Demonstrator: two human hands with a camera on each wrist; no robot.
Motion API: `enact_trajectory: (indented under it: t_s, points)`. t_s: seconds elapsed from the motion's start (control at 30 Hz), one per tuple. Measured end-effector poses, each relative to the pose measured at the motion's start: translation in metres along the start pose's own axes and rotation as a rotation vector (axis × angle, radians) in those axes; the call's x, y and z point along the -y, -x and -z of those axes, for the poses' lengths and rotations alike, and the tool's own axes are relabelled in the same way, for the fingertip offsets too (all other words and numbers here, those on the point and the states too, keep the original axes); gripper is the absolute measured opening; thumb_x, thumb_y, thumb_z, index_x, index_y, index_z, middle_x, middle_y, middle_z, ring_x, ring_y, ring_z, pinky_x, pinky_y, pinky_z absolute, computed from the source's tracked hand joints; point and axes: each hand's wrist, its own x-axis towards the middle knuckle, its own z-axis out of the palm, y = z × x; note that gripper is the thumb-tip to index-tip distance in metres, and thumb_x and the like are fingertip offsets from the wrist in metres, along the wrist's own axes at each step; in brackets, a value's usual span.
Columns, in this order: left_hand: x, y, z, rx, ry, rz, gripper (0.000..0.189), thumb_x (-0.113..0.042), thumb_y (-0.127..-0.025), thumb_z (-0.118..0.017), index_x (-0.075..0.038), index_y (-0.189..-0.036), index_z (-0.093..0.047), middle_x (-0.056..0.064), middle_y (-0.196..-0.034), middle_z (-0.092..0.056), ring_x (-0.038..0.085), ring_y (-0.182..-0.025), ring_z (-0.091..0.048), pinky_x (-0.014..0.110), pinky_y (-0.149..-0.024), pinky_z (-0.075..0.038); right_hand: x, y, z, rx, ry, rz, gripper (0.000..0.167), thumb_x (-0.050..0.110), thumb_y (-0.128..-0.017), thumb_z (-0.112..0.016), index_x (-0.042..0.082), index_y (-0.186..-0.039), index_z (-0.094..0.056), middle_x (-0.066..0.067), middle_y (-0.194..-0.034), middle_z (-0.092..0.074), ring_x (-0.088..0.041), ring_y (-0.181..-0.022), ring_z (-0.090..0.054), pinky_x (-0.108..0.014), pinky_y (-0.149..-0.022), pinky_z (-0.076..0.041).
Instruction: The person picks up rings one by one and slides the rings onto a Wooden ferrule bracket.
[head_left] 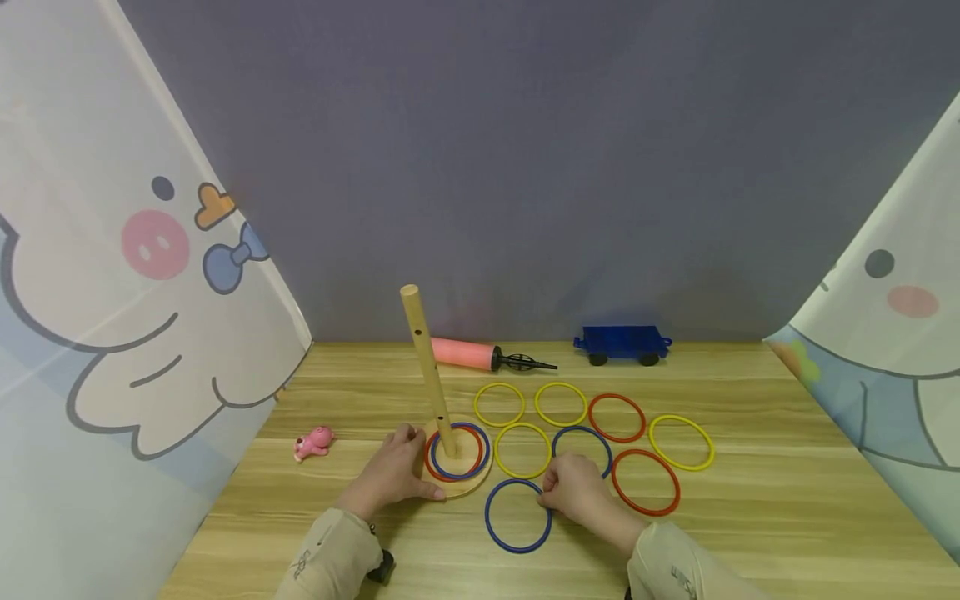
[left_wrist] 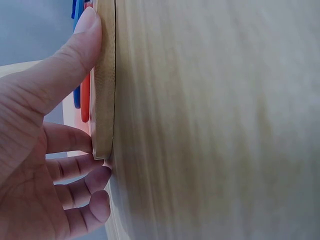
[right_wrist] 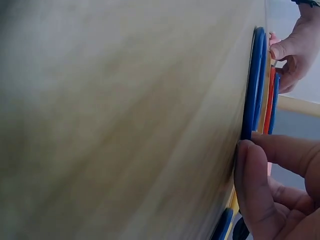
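My left hand (head_left: 393,471) grips the rim of the round wooden base (left_wrist: 104,100), thumb over its near edge and fingertips at its side. From the base rises a wooden post (head_left: 427,367), tilted in the head view. A red ring (head_left: 437,477) and a blue ring (head_left: 488,454) lie round the foot of the post. My right hand (head_left: 577,492) pinches the right side of another blue ring (head_left: 517,551) between thumb and index finger. In the right wrist view this ring (right_wrist: 248,107) is edge-on, close to the tabletop.
Several yellow, red and blue rings, including a yellow ring (head_left: 711,450) and a red ring (head_left: 647,512), lie right of the stand. Behind are a pink hand pump (head_left: 465,353) and a blue toy wagon (head_left: 622,342). A pink toy figure (head_left: 313,442) lies left.
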Motion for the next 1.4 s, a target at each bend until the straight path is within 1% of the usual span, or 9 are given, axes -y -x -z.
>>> enact_trajectory:
  t_s: [0.1, 0.3, 0.53, 0.7, 0.87, 1.03, 1.2, 1.4]
  points:
    - [0.000, 0.000, 0.000, 0.004, -0.001, 0.003, 0.112, -0.054, -0.059, -0.089, 0.012, -0.138, -0.046, 0.021, -0.125, -0.046, 0.041, -0.113, -0.048, 0.051, -0.095, -0.044, -0.001, -0.001, 0.000, 0.023, 0.005, -0.005, 0.030, 0.007, -0.074, -0.083, 0.014, -0.059, -0.058, 0.006, -0.057, -0.053, -0.007, -0.042, -0.052, -0.023, -0.044, -0.043]
    - [0.000, 0.000, -0.001, 0.010, 0.006, 0.006, 0.111, -0.054, -0.059, -0.089, 0.012, -0.137, -0.047, 0.020, -0.126, -0.046, 0.040, -0.113, -0.048, 0.050, -0.095, -0.044, -0.006, -0.001, 0.003, 0.075, -0.070, -0.037, 0.026, 0.004, -0.076, -0.077, 0.012, -0.059, -0.059, 0.005, -0.056, -0.055, -0.009, -0.043, -0.055, -0.024, -0.044, -0.045]
    - [-0.001, 0.001, 0.001, 0.010, 0.006, 0.005, 0.110, -0.053, -0.059, -0.089, 0.012, -0.137, -0.047, 0.020, -0.126, -0.046, 0.040, -0.112, -0.049, 0.050, -0.095, -0.044, -0.013, -0.001, 0.003, 0.134, -0.232, -0.051, 0.021, 0.003, -0.078, -0.075, 0.009, -0.062, -0.063, 0.001, -0.059, -0.058, -0.011, -0.047, -0.058, -0.026, -0.046, -0.051]
    - [-0.001, 0.001, 0.001, 0.006, 0.006, 0.003, 0.109, -0.052, -0.059, -0.089, 0.013, -0.136, -0.047, 0.020, -0.126, -0.046, 0.040, -0.112, -0.048, 0.051, -0.094, -0.044, -0.014, 0.000, 0.005, 0.159, -0.319, -0.043, 0.017, 0.003, -0.079, -0.075, 0.007, -0.066, -0.065, 0.000, -0.060, -0.059, -0.011, -0.049, -0.059, -0.027, -0.047, -0.053]
    - [0.000, 0.001, 0.000, 0.008, 0.006, 0.003, 0.110, -0.053, -0.059, -0.089, 0.013, -0.137, -0.047, 0.020, -0.127, -0.046, 0.040, -0.112, -0.048, 0.051, -0.095, -0.044, -0.011, 0.001, 0.009, 0.190, -0.446, -0.045, 0.010, 0.002, -0.080, -0.074, 0.001, -0.073, -0.068, -0.003, -0.060, -0.062, -0.013, -0.051, -0.060, -0.029, -0.049, -0.053]
    - [0.000, 0.000, 0.000, 0.008, 0.001, 0.005, 0.110, -0.054, -0.060, -0.089, 0.013, -0.137, -0.047, 0.020, -0.127, -0.046, 0.039, -0.112, -0.049, 0.051, -0.095, -0.044, -0.008, 0.000, 0.011, 0.209, -0.557, -0.055, 0.008, 0.003, -0.083, -0.073, -0.003, -0.081, -0.068, -0.007, -0.065, -0.065, -0.014, -0.055, -0.062, -0.030, -0.052, -0.054]
    - [0.000, 0.000, 0.000, 0.008, 0.010, -0.003, 0.110, -0.053, -0.059, -0.089, 0.013, -0.136, -0.047, 0.021, -0.127, -0.046, 0.040, -0.112, -0.049, 0.051, -0.095, -0.044, -0.004, -0.004, 0.012, 0.219, -0.655, -0.050, 0.014, 0.003, -0.085, -0.071, -0.009, -0.092, -0.068, -0.015, -0.075, -0.069, -0.016, -0.059, -0.063, -0.031, -0.055, -0.055]
    - [0.000, 0.001, 0.001, 0.006, 0.015, -0.005, 0.109, -0.052, -0.060, -0.089, 0.012, -0.137, -0.047, 0.020, -0.127, -0.046, 0.040, -0.112, -0.049, 0.051, -0.095, -0.044, 0.010, -0.008, 0.018, 0.214, -0.750, -0.090, 0.025, 0.007, -0.088, -0.072, -0.011, -0.103, -0.067, -0.016, -0.083, -0.070, -0.015, -0.062, -0.064, -0.032, -0.059, -0.056]
